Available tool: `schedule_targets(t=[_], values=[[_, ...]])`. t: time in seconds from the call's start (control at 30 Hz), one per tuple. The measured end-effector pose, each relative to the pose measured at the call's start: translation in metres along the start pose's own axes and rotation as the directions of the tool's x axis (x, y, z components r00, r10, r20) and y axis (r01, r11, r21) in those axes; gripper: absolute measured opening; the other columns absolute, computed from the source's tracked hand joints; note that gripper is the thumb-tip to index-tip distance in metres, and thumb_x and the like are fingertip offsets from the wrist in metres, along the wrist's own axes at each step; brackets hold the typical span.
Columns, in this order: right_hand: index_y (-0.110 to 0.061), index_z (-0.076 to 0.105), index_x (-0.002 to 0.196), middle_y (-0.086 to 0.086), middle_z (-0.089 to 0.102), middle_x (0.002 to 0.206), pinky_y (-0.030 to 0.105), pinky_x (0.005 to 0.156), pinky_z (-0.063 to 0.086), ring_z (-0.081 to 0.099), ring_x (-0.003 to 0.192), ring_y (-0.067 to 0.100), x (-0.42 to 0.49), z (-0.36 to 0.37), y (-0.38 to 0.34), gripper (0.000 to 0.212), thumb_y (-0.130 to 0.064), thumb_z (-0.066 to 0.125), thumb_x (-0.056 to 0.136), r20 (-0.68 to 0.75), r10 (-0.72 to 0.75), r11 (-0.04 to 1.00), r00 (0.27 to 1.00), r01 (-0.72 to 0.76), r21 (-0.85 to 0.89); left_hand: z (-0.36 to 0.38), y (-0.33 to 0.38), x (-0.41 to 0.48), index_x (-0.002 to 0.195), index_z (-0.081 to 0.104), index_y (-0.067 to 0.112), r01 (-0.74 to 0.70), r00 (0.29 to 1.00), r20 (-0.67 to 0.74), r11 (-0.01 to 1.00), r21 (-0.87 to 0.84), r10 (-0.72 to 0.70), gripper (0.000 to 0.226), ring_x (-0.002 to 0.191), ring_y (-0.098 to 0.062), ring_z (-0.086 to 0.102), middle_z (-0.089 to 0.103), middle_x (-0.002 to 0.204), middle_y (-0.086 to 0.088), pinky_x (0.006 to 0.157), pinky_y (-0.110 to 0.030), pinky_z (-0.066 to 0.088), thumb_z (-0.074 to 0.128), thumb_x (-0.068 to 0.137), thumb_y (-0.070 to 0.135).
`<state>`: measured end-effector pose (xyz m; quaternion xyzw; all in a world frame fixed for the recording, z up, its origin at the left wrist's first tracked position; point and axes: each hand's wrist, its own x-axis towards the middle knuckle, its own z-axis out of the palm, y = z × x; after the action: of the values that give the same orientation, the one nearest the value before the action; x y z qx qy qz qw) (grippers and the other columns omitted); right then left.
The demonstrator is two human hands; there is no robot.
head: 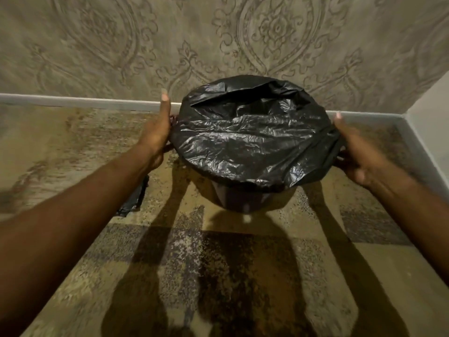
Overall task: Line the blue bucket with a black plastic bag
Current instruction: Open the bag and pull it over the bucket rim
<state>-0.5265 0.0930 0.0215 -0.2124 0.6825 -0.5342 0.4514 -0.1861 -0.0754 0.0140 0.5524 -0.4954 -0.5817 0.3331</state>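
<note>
A black plastic bag [250, 135] is stretched over the mouth of the bucket [243, 200], covering its rim all around; only the bucket's dark lower wall shows beneath the bag. The bag sags a little in the middle, with a fold open near the far edge. My left hand [158, 135] presses against the bag's left edge, thumb pointing up toward the wall. My right hand [357, 154] grips a bunched fold of the bag at the right rim. The bucket's inside is hidden.
The bucket stands on patterned floor near a grey baseboard [85, 100] and a wall with ornate embossed wallpaper [145, 45]. A second wall meets it at the right corner [427, 105]. Another dark piece of plastic [133, 200] lies on the floor under my left forearm.
</note>
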Motion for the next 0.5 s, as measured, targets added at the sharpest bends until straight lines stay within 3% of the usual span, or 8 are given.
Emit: schedule_targets(t=[0.03, 0.1, 0.13, 0.2, 0.27, 0.3, 0.37, 0.5], values=[[-0.031, 0.073, 0.106, -0.006, 0.078, 0.111, 0.031, 0.079, 0.061, 0.074, 0.099, 0.013, -0.017, -0.001, 0.000, 0.041, -0.067, 0.061, 0.091, 0.002, -0.032, 0.999, 0.999, 0.032, 0.020, 0.000, -0.001, -0.005, 0.100, 0.067, 0.009, -0.102, 0.982, -0.158, 0.994, 0.030, 0.105, 0.085, 0.095, -0.018, 0.068, 0.072, 0.101, -0.005, 0.084, -0.033, 0.053, 0.035, 0.085, 0.087], [-0.025, 0.067, 0.127, -0.005, 0.080, 0.107, 0.025, 0.065, 0.063, 0.078, 0.084, 0.006, -0.048, -0.003, 0.006, 0.053, -0.057, 0.074, 0.085, 0.049, -0.062, 0.990, 0.997, 0.056, 0.128, -0.005, -0.006, -0.023, 0.104, 0.062, 0.023, -0.414, 0.815, -0.334, 0.879, 0.235, 0.473, 0.067, 0.093, -0.012, 0.061, 0.064, 0.102, -0.004, 0.081, -0.030, 0.051, 0.047, 0.083, 0.084], [-0.022, 0.059, 0.137, -0.005, 0.080, 0.106, 0.024, 0.066, 0.063, 0.078, 0.080, 0.004, -0.059, -0.004, 0.011, 0.064, -0.043, 0.080, 0.080, 0.086, -0.071, 0.979, 0.994, 0.053, 0.196, -0.009, -0.009, -0.034, 0.114, 0.060, 0.032, -0.555, 0.712, -0.257, 0.748, 0.366, 0.654, 0.057, 0.100, -0.009, 0.060, 0.063, 0.113, -0.002, 0.084, -0.025, 0.052, 0.054, 0.084, 0.080], [-0.023, 0.050, 0.143, 0.000, 0.076, 0.123, 0.027, 0.078, 0.064, 0.078, 0.099, 0.011, -0.068, -0.006, 0.025, 0.077, -0.016, 0.082, 0.073, 0.144, -0.101, 0.960, 0.984, 0.058, 0.274, -0.015, -0.015, -0.055, 0.136, 0.051, 0.046, -0.723, 0.573, 0.140, 0.417, 0.551, 0.808, 0.063, 0.124, -0.013, 0.053, 0.054, 0.135, 0.003, 0.099, -0.028, 0.049, 0.064, 0.082, 0.076], [-0.028, 0.046, 0.147, 0.003, 0.066, 0.139, 0.031, 0.085, 0.064, 0.073, 0.117, 0.021, -0.069, -0.005, 0.040, 0.087, -0.002, 0.079, 0.071, 0.140, -0.137, 0.951, 0.981, 0.090, 0.297, -0.019, -0.028, -0.064, 0.146, 0.050, 0.035, -0.785, 0.468, 0.497, 0.086, 0.614, 0.731, 0.076, 0.140, -0.025, 0.045, 0.047, 0.150, -0.002, 0.109, -0.050, 0.045, 0.065, 0.083, 0.074], [-0.029, 0.045, 0.149, 0.002, 0.065, 0.141, 0.032, 0.085, 0.064, 0.071, 0.120, 0.022, -0.069, -0.004, 0.047, 0.090, 0.001, 0.077, 0.071, 0.143, -0.155, 0.944, 0.978, 0.103, 0.314, -0.019, -0.033, -0.067, 0.147, 0.051, 0.028, -0.783, 0.439, 0.570, -0.015, 0.621, 0.695, 0.075, 0.141, -0.029, 0.045, 0.047, 0.152, -0.007, 0.109, -0.057, 0.044, 0.063, 0.086, 0.070], [-0.032, 0.045, 0.150, -0.002, 0.066, 0.143, 0.033, 0.086, 0.064, 0.069, 0.124, 0.021, -0.067, -0.001, 0.062, 0.093, 0.003, 0.078, 0.070, 0.162, -0.179, 0.936, 0.970, 0.118, 0.332, -0.019, -0.040, -0.070, 0.144, 0.054, 0.019, -0.763, 0.421, 0.584, -0.078, 0.642, 0.694, 0.067, 0.138, -0.035, 0.050, 0.052, 0.149, -0.014, 0.108, -0.058, 0.045, 0.060, 0.092, 0.060], [-0.040, 0.044, 0.149, -0.007, 0.057, 0.151, 0.041, 0.090, 0.063, 0.069, 0.125, 0.021, -0.062, 0.009, 0.093, 0.099, -0.014, 0.089, 0.065, 0.110, -0.234, 0.959, 0.966, 0.211, 0.189, -0.015, -0.050, -0.068, 0.138, 0.052, 0.016, -0.731, 0.420, 0.505, -0.049, 0.680, 0.754, 0.056, 0.134, -0.035, 0.050, 0.054, 0.143, -0.015, 0.107, -0.053, 0.044, 0.062, 0.090, 0.042]])
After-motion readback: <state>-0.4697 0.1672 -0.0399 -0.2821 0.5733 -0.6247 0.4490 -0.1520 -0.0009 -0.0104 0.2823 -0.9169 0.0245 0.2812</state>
